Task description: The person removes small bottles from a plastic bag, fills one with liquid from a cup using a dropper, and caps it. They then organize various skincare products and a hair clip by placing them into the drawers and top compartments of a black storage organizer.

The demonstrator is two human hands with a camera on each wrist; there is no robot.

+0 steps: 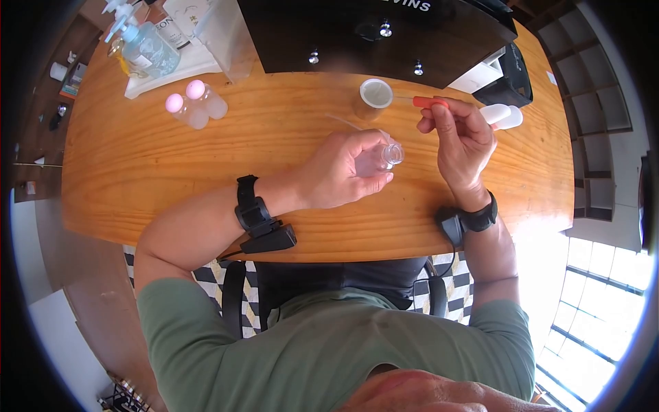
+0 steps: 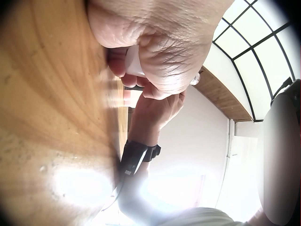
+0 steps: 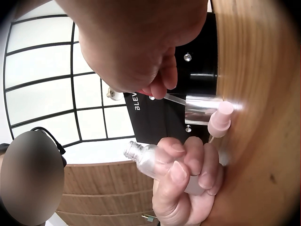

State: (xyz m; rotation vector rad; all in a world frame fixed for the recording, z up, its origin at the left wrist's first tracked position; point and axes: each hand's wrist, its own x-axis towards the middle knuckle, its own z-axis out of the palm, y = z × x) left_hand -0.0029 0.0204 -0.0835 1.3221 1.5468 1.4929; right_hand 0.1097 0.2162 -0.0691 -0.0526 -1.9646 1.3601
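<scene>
My left hand [image 1: 329, 168] grips a small clear bottle [image 1: 371, 162], its threaded neck uncapped and pointing right. Fingers and thumb wrap round the bottle's body, as the right wrist view also shows. Raised to the right of it, my right hand [image 1: 463, 141] pinches a red-handled tool [image 1: 427, 102] between thumb and fingers. From the red end a thin, pale shaft [image 3: 175, 99] reaches toward a silver cup [image 1: 376, 95]; the exact kind of tool I cannot tell. A pink pump top [image 3: 220, 120] is near the cup, and a thin tube [image 1: 343, 122] shows beyond my left hand.
Two pink-capped bottles [image 1: 197, 104] stand at the left. Behind them a white tray [image 1: 141, 86] carries a blue pump bottle [image 1: 152, 53]. A black drawer cabinet [image 1: 343, 41] spans the back. White rounded items [image 1: 504, 115] lie beyond my right hand.
</scene>
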